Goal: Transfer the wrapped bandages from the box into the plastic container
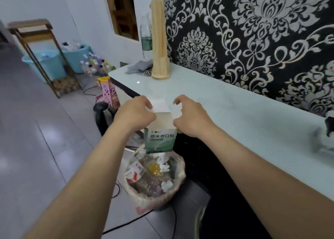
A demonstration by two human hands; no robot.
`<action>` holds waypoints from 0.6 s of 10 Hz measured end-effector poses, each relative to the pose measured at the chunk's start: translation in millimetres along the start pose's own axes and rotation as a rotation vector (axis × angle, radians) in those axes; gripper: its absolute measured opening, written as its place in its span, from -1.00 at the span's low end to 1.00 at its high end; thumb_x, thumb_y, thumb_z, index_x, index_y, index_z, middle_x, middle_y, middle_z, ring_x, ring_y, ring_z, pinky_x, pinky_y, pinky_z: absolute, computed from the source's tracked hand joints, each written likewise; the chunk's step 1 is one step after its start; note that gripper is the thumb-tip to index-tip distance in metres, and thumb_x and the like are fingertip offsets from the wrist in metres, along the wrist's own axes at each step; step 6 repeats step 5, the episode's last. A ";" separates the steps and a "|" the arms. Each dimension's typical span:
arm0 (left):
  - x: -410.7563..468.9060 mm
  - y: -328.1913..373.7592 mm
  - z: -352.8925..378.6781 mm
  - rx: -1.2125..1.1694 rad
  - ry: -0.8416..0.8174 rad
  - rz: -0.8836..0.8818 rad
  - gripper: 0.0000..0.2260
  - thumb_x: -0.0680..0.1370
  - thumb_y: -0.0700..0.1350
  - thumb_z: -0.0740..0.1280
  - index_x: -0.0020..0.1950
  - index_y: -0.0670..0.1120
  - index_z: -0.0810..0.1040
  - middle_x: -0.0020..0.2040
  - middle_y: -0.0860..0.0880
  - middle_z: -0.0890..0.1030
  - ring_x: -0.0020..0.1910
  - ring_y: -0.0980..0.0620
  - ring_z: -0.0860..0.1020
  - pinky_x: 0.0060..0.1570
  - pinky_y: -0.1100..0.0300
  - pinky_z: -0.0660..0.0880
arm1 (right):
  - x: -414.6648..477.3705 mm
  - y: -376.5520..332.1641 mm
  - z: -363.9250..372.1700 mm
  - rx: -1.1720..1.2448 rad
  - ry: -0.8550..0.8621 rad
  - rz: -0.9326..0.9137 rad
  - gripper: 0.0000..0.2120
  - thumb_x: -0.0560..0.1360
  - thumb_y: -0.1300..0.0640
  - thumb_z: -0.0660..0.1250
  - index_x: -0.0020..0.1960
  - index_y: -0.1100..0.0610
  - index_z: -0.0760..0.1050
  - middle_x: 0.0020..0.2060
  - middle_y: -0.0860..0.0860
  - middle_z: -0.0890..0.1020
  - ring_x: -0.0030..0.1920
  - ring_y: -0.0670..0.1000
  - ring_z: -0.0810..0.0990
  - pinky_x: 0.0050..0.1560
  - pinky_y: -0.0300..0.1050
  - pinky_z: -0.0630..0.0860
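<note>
Both hands hold the box [160, 137] upright in the air, off the near edge of the white worktop [235, 115] and above a lined bin [155, 177] of rubbish on the floor. The left hand [134, 115] grips the box's left side at its open top, fingers closed on the raised flap; the right hand [189, 117] grips the right side, thumb and fingers curled at the flap. The box's inside is not visible.

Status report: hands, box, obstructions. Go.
Left hand and right hand both gripping box, top open, held over trash bin. Bandages, container not visible. Nothing obstructing.
</note>
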State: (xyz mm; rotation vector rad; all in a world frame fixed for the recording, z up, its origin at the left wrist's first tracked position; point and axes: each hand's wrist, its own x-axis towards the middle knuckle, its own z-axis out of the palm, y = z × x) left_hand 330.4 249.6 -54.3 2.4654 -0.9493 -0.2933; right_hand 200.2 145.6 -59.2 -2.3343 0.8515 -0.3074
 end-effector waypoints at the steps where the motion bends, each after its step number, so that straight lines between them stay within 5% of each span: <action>1: -0.7 -13.7 14.5 -0.038 -0.121 -0.036 -0.79 0.46 -0.13 0.32 0.08 -0.02 0.55 -0.13 0.00 0.58 -0.18 -0.03 0.64 -0.06 0.05 0.60 | -1.2 4.1 20.7 -0.069 -0.075 0.024 -0.54 0.43 0.31 0.24 0.31 0.11 0.35 0.10 0.11 0.54 -0.04 0.14 0.50 -0.10 -0.11 0.45; 2: -2.7 -29.5 41.2 -0.043 -0.215 -0.089 -0.77 0.51 -0.14 0.28 0.15 -0.11 0.55 -0.13 -0.05 0.60 -0.19 -0.07 0.67 -0.07 0.00 0.64 | -3.3 13.5 39.8 -0.152 -0.150 0.046 -0.56 0.50 0.28 0.22 0.36 0.13 0.29 0.09 0.12 0.56 0.03 0.18 0.51 -0.09 -0.09 0.42; 3: -7.3 -50.4 67.0 0.245 -0.276 -0.112 -0.65 0.53 0.01 0.23 0.29 -0.03 0.45 0.10 -0.06 0.59 -0.04 -0.08 0.61 -0.03 0.04 0.58 | -10.0 22.9 51.5 -0.187 -0.270 0.097 -0.49 0.54 0.21 0.22 0.45 0.15 0.15 -0.04 0.11 0.56 0.01 0.18 0.54 -0.06 -0.03 0.49; 4: -6.9 -57.1 82.5 0.282 -0.151 -0.097 -0.67 0.53 0.02 0.23 0.28 0.03 0.47 0.17 -0.07 0.57 0.08 -0.12 0.55 -0.01 0.03 0.53 | -13.8 34.4 44.8 -0.194 -0.243 0.110 -0.47 0.53 0.22 0.22 0.47 0.17 0.17 0.09 0.13 0.58 0.14 0.18 0.53 0.12 -0.01 0.49; 5: -5.9 -39.5 80.8 0.008 0.005 -0.064 -0.74 0.54 -0.06 0.21 0.20 0.07 0.55 0.07 0.01 0.64 0.01 -0.07 0.59 0.02 0.04 0.54 | -13.7 46.0 29.8 -0.095 -0.075 0.111 -0.51 0.52 0.27 0.16 0.44 0.11 0.30 0.23 0.11 0.56 0.27 0.14 0.48 0.23 -0.07 0.42; 6: -5.9 -39.5 80.8 0.008 0.005 -0.064 -0.74 0.54 -0.06 0.21 0.20 0.07 0.55 0.07 0.01 0.64 0.01 -0.07 0.59 0.02 0.04 0.54 | -13.7 46.0 29.8 -0.095 -0.075 0.111 -0.51 0.52 0.27 0.16 0.44 0.11 0.30 0.23 0.11 0.56 0.27 0.14 0.48 0.23 -0.07 0.42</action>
